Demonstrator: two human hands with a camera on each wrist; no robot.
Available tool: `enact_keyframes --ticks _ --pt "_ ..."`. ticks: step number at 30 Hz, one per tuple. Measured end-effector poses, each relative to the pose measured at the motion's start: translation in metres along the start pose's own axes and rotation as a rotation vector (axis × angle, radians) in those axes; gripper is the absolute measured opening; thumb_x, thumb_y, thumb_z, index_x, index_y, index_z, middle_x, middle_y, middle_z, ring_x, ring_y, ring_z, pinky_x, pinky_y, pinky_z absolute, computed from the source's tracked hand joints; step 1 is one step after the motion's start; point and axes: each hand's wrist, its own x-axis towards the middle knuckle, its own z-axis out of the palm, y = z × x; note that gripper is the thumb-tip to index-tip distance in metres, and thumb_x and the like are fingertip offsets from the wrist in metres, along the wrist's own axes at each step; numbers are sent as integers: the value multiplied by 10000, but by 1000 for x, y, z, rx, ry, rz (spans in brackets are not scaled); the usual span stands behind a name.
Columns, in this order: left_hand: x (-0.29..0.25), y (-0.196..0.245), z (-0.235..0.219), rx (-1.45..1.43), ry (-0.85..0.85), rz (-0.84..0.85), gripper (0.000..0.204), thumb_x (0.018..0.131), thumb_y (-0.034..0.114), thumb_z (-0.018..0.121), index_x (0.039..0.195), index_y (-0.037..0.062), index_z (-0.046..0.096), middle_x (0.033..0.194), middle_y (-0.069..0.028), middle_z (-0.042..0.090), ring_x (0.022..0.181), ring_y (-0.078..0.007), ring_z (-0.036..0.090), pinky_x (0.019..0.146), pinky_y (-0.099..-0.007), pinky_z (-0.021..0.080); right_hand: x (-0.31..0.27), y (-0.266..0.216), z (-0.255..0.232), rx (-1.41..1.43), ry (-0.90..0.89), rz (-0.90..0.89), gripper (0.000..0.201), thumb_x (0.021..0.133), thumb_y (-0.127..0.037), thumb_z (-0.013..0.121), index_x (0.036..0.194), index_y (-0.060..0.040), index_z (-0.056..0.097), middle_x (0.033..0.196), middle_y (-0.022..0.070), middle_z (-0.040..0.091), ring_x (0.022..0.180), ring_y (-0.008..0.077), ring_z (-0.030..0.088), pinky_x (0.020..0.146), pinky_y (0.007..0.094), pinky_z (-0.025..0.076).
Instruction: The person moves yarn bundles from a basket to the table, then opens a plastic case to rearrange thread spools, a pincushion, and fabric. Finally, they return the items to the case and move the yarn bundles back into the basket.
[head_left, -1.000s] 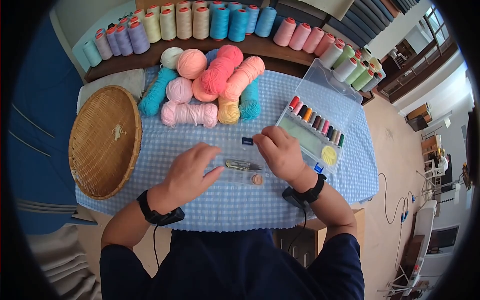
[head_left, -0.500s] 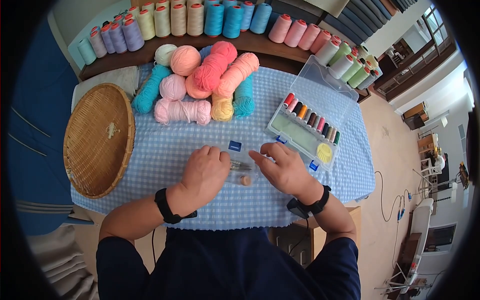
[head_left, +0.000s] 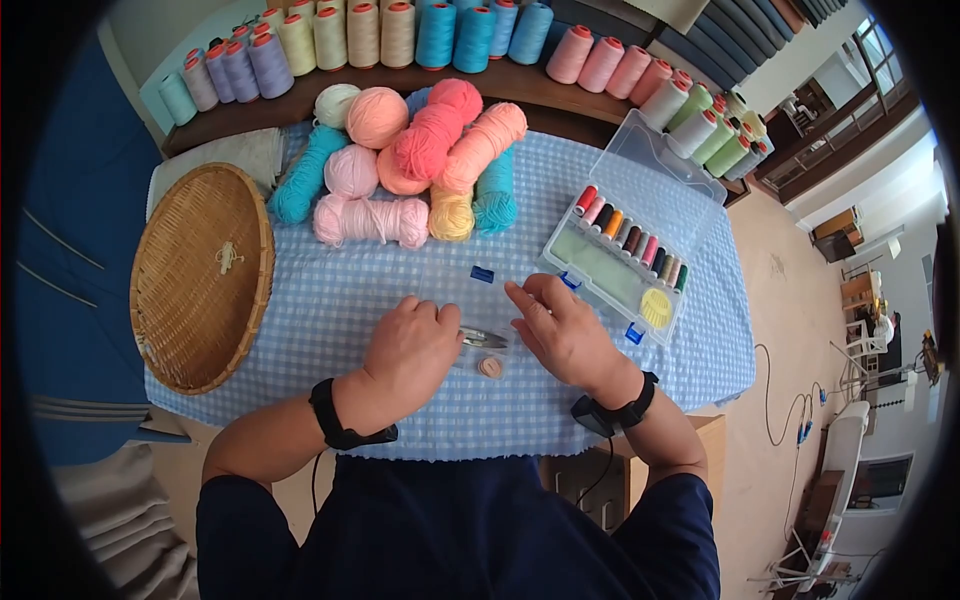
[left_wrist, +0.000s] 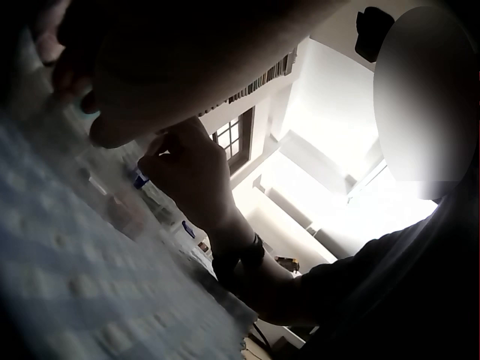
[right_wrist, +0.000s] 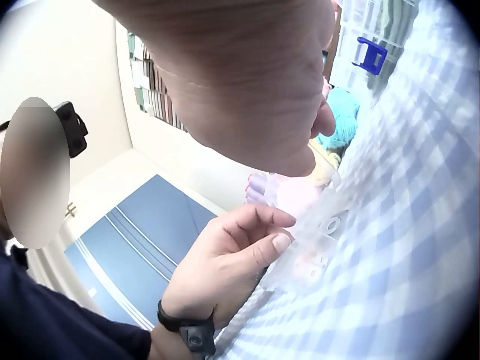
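In the head view, a shallow clear plastic box (head_left: 440, 272) with a blue clasp (head_left: 482, 273) lies on the checked cloth. In it are metal thread snips (head_left: 487, 339) and a small round beige piece (head_left: 490, 367). My left hand (head_left: 408, 345), fingers curled, grips the near-left part of the box and covers the handle end of the snips; the right wrist view shows the left hand's thumb and forefinger (right_wrist: 255, 229) at the plastic edge. My right hand (head_left: 568, 330) hovers at the box's right side, forefinger and thumb apart, with nothing visible between them.
An open thread case (head_left: 605, 265) with several small spools stands to the right. Yarn balls and skeins (head_left: 425, 145) are heaped behind the box, thread cones (head_left: 395, 35) line the shelf, and a woven bamboo tray (head_left: 200, 330) rests at the left.
My left hand came in from the left, its spread fingers curling down over the snips' handle. The blue clasp has shifted and tilted. The right hand stays beside the box, fingers slightly more spread.
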Motion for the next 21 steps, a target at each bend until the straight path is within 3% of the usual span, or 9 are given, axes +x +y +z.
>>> enact_keyframes --ticks 1,5,8,10,17,19,20,21 --pt "0 0 0 -60 0 -25 257 880 202 826 961 36 647 866 -140 682 873 -345 676 792 -461 563 0 -1 0 28 6 23 531 903 -34 758 1413 18 619 1253 164 605 1013 321 698 779 408 632" --pt "-2 -1 0 -174 48 -51 238 892 175 803 1005 31 650 928 -146 667 910 -355 676 813 -461 567 1 -4 3 121 7 102 550 884 15 776 1411 9 617 1245 175 607 987 342 707 789 425 623" --pt "-3 -7 10 -186 -20 -2 193 895 142 779 1007 32 666 963 -143 648 941 -361 671 821 -465 566 4 -5 7 101 47 97 533 889 35 762 1403 0 625 1218 176 622 959 367 707 805 441 614" --pt "-3 -12 8 -246 -68 130 139 899 111 753 986 32 679 961 -141 645 929 -367 665 820 -469 566 7 -5 7 114 40 110 514 900 34 750 1399 -2 631 1192 177 634 952 374 707 808 448 610" --pt "-36 -31 -58 -363 80 168 103 916 53 722 1008 18 693 963 -160 641 888 -377 659 801 -469 551 5 2 8 113 50 231 426 926 34 741 1344 -4 671 1095 178 659 807 353 702 731 436 586" --pt "-48 -45 -68 -324 242 -67 124 941 26 714 1058 -7 689 978 -176 646 900 -398 661 810 -486 547 5 3 9 113 57 262 420 920 29 745 1332 -6 676 1073 169 652 811 352 695 725 438 581" --pt "-51 -56 -68 -326 235 -59 124 941 26 714 1058 -7 689 978 -176 646 900 -398 661 810 -486 547 5 4 8 111 56 282 414 914 24 750 1320 -8 681 1052 161 644 815 351 689 718 440 576" --pt "-52 -70 -64 -209 251 -170 128 953 34 715 1063 -12 669 1010 -189 640 934 -400 658 829 -490 543 8 2 8 109 57 292 414 914 24 750 1320 -8 681 1052 161 644 815 351 689 718 440 576"
